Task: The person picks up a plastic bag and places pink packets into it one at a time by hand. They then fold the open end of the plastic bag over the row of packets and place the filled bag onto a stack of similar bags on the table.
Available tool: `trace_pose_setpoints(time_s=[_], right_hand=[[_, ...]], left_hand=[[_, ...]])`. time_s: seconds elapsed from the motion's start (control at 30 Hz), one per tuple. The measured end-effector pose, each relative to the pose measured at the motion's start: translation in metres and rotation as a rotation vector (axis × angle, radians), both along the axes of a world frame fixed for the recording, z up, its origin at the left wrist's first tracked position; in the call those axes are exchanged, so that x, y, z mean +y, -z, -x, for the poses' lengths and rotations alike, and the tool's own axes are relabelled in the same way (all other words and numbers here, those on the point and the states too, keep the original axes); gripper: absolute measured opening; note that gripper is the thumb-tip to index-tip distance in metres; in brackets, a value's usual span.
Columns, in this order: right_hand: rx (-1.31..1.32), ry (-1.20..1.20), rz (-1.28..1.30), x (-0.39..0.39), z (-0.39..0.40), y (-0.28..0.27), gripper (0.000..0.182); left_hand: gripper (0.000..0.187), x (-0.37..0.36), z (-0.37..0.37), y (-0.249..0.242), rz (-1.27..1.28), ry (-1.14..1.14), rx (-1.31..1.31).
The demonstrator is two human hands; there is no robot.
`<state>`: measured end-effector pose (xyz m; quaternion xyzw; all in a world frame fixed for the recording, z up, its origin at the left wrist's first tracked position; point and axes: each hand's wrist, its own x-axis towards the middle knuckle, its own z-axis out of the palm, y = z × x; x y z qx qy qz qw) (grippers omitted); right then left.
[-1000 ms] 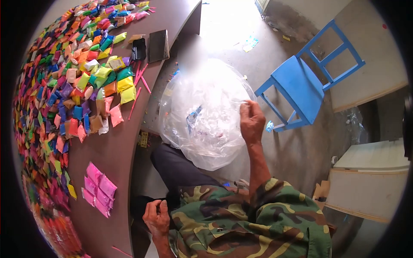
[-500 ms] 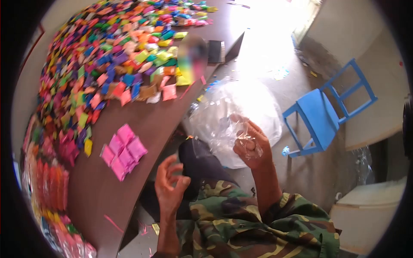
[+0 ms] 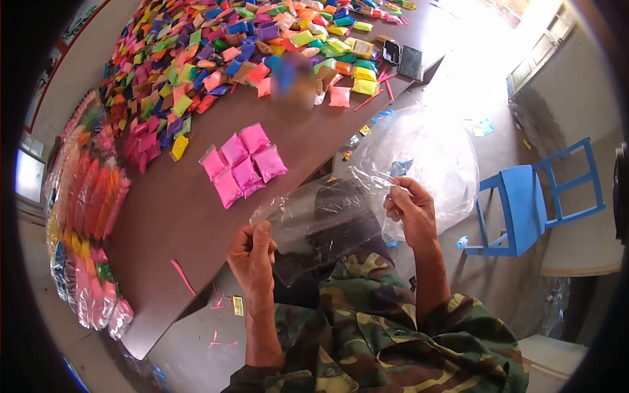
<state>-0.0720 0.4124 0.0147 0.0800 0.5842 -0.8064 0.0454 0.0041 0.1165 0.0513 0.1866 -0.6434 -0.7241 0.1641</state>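
A clear plastic bag (image 3: pixel 321 226) is stretched flat above my lap. My left hand (image 3: pixel 254 255) pinches its left side between thumb and fingers. At the upper right corner, my right hand (image 3: pixel 413 208) grips the same bag, fingers closed. Through the film my dark trouser legs show. On the brown table (image 3: pixel 164 236), beyond my left hand, several pink packets (image 3: pixel 242 164) lie side by side in a small block.
Many colourful packets (image 3: pixel 196 59) are heaped across the far table. Filled bags (image 3: pixel 92 196) line its left edge. A large clear sack (image 3: pixel 445 170) stands on the floor beside a blue chair (image 3: pixel 521 209). A black tray (image 3: pixel 411 63) and pink strips (image 3: pixel 183 278) lie on the table.
My left hand, empty and spread before, now holds the bag. The plastic, bunched in my right hand earlier, is spread out between both hands. The view has shifted.
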Motion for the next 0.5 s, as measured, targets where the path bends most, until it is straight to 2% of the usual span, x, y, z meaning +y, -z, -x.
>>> trace_pose_setpoints(time_s=[0.27,0.5], right_hand=[[0.105,0.113,-0.113,-0.020,-0.002,-0.007,0.022],[0.129,0.198,0.081,-0.022,0.005,0.014,0.026]], left_hand=[[0.038,-0.009,-0.013,0.002,0.092,-0.071,-0.034],[0.037,-0.012,-0.024,0.004,0.145,-0.075,-0.006]])
